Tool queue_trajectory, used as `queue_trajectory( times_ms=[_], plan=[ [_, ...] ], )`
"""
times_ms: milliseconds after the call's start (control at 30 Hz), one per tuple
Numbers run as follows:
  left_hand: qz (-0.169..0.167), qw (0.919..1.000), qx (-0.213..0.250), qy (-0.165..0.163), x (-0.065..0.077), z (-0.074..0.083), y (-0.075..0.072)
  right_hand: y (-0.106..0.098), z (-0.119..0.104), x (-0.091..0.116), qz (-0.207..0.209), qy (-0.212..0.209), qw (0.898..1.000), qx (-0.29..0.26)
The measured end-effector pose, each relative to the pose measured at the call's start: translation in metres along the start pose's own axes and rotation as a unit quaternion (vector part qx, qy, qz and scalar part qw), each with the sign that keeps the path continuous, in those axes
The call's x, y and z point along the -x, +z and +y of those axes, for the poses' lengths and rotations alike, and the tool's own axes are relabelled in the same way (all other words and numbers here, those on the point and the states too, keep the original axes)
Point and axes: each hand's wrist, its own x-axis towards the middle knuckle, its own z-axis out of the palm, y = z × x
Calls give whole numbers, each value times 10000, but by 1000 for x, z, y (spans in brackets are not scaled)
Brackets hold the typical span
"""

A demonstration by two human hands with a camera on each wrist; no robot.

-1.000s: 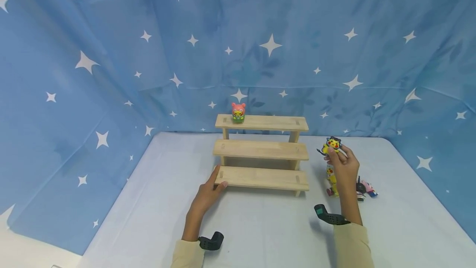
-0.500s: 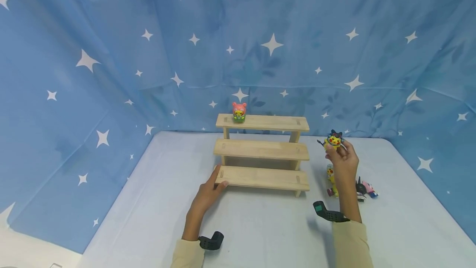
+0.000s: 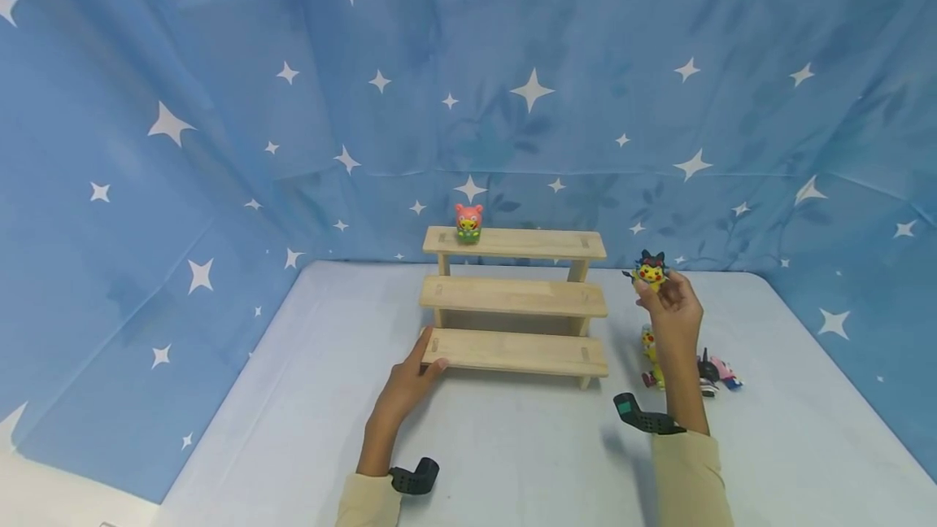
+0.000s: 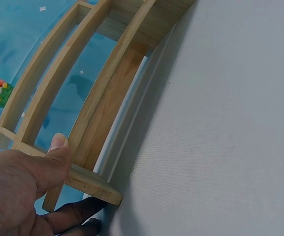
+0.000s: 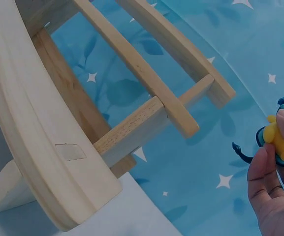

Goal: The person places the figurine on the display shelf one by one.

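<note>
A three-tier wooden display stand (image 3: 512, 296) stands on the white table. My left hand (image 3: 408, 383) holds the left end of its lowest step, thumb at the front edge; in the left wrist view the thumb (image 4: 59, 142) lies against the wood and the other fingers reach round the end. Right of the stand, my right hand (image 3: 675, 309) pinches a yellow Pikachu figurine (image 3: 650, 272) with a dark hood and a thin dark tail (image 5: 242, 153), up off the table. On the top step, near its left end, stands a Pikachu figurine in a pink hood (image 3: 468, 224).
Beneath my right forearm, a yellow figurine (image 3: 651, 358) lies on the table, partly hidden. Beside it lie a black piece (image 3: 707, 368) and a pink-and-blue one (image 3: 726, 372). A blue star-patterned cloth (image 3: 534, 128) hangs behind and along the sides of the table (image 3: 512, 446).
The Pikachu figurine in my right hand has risen slightly and turned more upright, its face to the front. My left hand stays on the stand.
</note>
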Motion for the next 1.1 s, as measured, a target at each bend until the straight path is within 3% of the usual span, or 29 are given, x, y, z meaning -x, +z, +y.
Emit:
queue_trajectory(
  times_ms=[500,933,1100],
  plan=[
    [4,10000,-44,17,-1,-4,-1,6,-10,0,-203,-487,9935,-1007],
    [23,10000,1,-27,0,-3,0,8,-19,3,-308,-298,9906,-1302],
    [11,10000,2,4,0,-2,0,10,-21,5,-473,-447,9887,-1350]
  ],
)
